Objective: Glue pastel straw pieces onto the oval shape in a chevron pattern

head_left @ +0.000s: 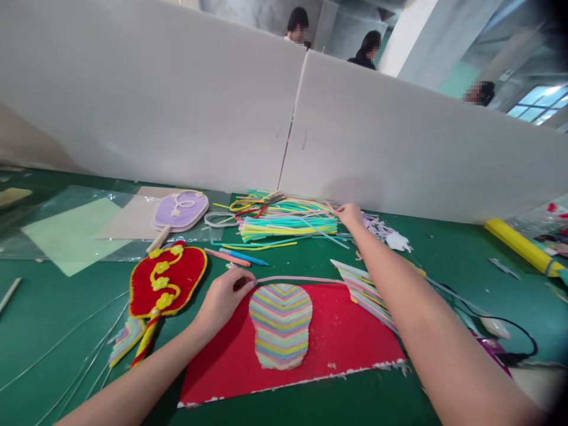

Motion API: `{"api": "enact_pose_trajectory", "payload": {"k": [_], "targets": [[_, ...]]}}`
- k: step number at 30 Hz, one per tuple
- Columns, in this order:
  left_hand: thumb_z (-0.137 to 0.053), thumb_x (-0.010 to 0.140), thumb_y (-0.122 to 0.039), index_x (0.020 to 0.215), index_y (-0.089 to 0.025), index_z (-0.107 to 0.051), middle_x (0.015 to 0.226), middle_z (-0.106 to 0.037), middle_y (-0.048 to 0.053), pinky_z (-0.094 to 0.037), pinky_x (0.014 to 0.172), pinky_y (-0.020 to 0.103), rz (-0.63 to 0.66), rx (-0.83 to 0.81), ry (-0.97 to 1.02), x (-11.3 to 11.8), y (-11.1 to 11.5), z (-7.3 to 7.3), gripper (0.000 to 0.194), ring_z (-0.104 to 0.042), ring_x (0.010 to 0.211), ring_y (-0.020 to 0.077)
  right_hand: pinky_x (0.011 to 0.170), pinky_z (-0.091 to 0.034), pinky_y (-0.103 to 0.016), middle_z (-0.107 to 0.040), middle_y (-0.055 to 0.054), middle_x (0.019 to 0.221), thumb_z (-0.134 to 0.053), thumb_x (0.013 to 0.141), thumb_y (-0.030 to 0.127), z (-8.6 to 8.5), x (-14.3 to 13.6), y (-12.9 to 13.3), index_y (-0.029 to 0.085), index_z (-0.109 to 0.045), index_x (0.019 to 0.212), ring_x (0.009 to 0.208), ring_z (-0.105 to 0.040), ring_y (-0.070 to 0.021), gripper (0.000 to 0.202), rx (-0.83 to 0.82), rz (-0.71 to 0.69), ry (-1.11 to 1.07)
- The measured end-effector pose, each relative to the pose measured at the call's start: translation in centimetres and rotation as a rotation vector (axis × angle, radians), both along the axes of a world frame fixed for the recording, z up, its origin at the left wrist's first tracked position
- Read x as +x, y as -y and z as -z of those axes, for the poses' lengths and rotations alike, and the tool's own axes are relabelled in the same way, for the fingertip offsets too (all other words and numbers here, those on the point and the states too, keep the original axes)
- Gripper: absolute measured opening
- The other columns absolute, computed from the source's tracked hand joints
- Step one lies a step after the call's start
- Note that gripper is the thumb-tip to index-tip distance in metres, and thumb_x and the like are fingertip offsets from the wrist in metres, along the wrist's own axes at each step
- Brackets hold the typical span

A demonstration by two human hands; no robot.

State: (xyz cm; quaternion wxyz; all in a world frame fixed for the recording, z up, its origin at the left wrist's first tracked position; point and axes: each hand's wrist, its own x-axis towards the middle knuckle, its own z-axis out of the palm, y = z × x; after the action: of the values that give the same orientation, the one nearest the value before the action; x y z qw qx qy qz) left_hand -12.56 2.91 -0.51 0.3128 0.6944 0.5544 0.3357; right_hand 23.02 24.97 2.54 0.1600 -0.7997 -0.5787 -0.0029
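Observation:
My left hand (228,296) is closed in a pinch at the left end of a pink pipe cleaner (297,278), which stretches along the top edge of a red sheet (213,367). On that sheet lies a rounded panel (281,325) of pastel chevron stripes. Farther off, my right hand (349,216) reaches to the right end of a pile of pipe cleaners (288,228), its fingertips closed on a thin pink one. A slanted striped piece of joined pipe cleaners (364,290) lies at the sheet's right, partly behind my right forearm.
Left of the sheet lie a red and yellow fan (166,281) and a purple fan (181,210). Scissors (266,207) rest on the pile, with blue and orange pens (244,256) before it. Toward the right are a corded tool (494,325) and a yellow bar (521,245). White partitions (177,89) stand behind.

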Motion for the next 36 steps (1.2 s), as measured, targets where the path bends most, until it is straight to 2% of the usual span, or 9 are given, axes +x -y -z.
{"api": "enact_pose_trajectory", "payload": {"k": [5,12,15,18,22,25,27,31,36], "targets": [[-0.052,0.081,-0.034,0.081,-0.02,-0.064,0.073,-0.061,0.0,-0.042,0.064,0.026,-0.004,-0.022,0.022,-0.1,-0.1,0.2,0.018,-0.057,0.068,0.0163,0.071,-0.048,-0.027,-0.074,-0.007,0.085,-0.065,0.076,0.025,-0.7,0.1,0.5,0.021,-0.074,0.08,0.079,-0.067,-0.0198,0.011,0.028,0.009,0.027],[-0.051,0.081,-0.034,0.081,-0.022,-0.062,0.074,-0.063,-0.001,-0.043,0.067,0.026,-0.026,-0.062,0.048,-0.2,-0.2,0.5,0.017,-0.059,0.07,0.0168,0.072,-0.046,-0.03,-0.072,-0.009,0.089,-0.055,0.084,0.027,-2.0,0.5,2.6,0.02,-0.071,0.091,0.084,-0.065,-0.0226,0.019,0.168,0.013,0.049],[-0.05,0.081,-0.035,0.08,-0.022,-0.062,0.074,-0.064,0.0,-0.043,0.067,0.027,-0.033,-0.069,0.051,-0.2,-0.2,0.2,0.017,-0.059,0.07,0.0174,0.072,-0.046,-0.031,-0.072,-0.009,0.089,-0.052,0.086,0.028,-1.6,0.5,3.9,0.02,-0.071,0.093,0.083,-0.064,-0.0227,0.021,0.202,-0.027,0.06],[-0.049,0.081,-0.034,0.078,-0.022,-0.061,0.075,-0.064,0.001,-0.043,0.067,0.027,-0.048,-0.059,0.055,-0.2,-0.3,0.1,0.018,-0.058,0.07,0.0177,0.078,-0.045,-0.033,-0.07,-0.01,0.096,-0.051,0.087,0.028,-0.5,-0.5,4.7,0.018,-0.071,0.095,0.089,-0.061,-0.0232,0.023,0.223,-0.118,0.09],[-0.049,0.082,-0.033,0.079,-0.021,-0.061,0.075,-0.064,0.001,-0.043,0.066,0.027,-0.042,-0.051,0.049,-0.2,-0.4,0.4,0.017,-0.059,0.07,0.0176,0.085,-0.042,-0.032,-0.068,-0.009,0.102,-0.052,0.088,0.026,0.8,-3.3,4.1,0.019,-0.071,0.096,0.097,-0.058,-0.0219,0.022,0.197,-0.293,0.143],[-0.049,0.083,-0.032,0.08,-0.021,-0.06,0.075,-0.064,0.0,-0.043,0.066,0.027,-0.037,-0.037,0.043,-0.2,-0.4,0.7,0.016,-0.059,0.07,0.0173,0.088,-0.041,-0.031,-0.067,-0.008,0.105,-0.053,0.088,0.021,1.0,-5.5,2.9,0.021,-0.072,0.097,0.103,-0.055,-0.0215,0.021,0.168,-0.405,0.184],[-0.049,0.083,-0.031,0.08,-0.021,-0.06,0.075,-0.064,0.001,-0.043,0.065,0.027,-0.033,-0.021,0.04,-0.2,-0.4,0.8,0.015,-0.06,0.07,0.0173,0.085,-0.041,-0.031,-0.067,-0.009,0.1,-0.056,0.085,0.019,0.9,-6.3,2.3,0.021,-0.073,0.092,0.101,-0.055,-0.0228,0.018,0.148,-0.448,0.212],[-0.05,0.083,-0.029,0.079,-0.021,-0.06,0.073,-0.064,0.001,-0.044,0.064,0.027,-0.024,0.02,0.039,-0.2,-0.4,0.9,0.014,-0.061,0.069,0.0175,0.078,-0.039,-0.033,-0.066,-0.01,0.093,-0.064,0.079,0.016,0.4,-6.5,1.7,0.019,-0.073,0.077,0.096,-0.053,-0.0249,0.01,0.127,-0.48,0.264],[-0.052,0.083,-0.03,0.078,-0.021,-0.059,0.072,-0.064,0.0,-0.044,0.064,0.026,-0.046,0.026,0.063,-0.1,-0.4,0.5,0.012,-0.06,0.068,0.0166,0.083,-0.035,-0.035,-0.066,-0.008,0.099,-0.06,0.085,0.021,-1.9,-5.3,1.5,0.02,-0.072,0.08,0.1,-0.051,-0.0242,0.013,0.201,-0.493,0.294]]}}
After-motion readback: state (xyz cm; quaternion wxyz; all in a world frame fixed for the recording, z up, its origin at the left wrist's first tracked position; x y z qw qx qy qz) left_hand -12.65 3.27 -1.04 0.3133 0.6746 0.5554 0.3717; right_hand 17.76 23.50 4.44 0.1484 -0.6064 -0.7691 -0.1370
